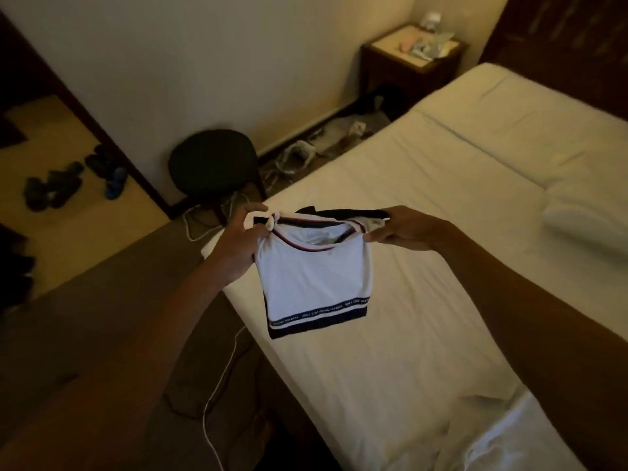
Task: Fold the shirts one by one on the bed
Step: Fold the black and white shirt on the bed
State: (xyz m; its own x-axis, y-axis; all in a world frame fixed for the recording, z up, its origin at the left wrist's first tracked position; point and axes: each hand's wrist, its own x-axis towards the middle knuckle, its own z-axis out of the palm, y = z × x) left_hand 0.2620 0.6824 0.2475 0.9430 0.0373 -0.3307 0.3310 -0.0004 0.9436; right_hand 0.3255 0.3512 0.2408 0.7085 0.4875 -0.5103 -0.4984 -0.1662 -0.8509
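While the head view looks down, the white shirt (316, 277) hangs in the air over the left edge of the bed (441, 185). The left hand (238, 239) pinches one shoulder by the striped collar and the right hand (404, 232) pinches the other, fingers curled on the cloth. A dark lettered band runs along the hem. Pillow (584, 212) at right. Dark stool (212, 161) by the wall, nightstand (407, 59) in the far corner, sandals (68, 181) on the floor at left.
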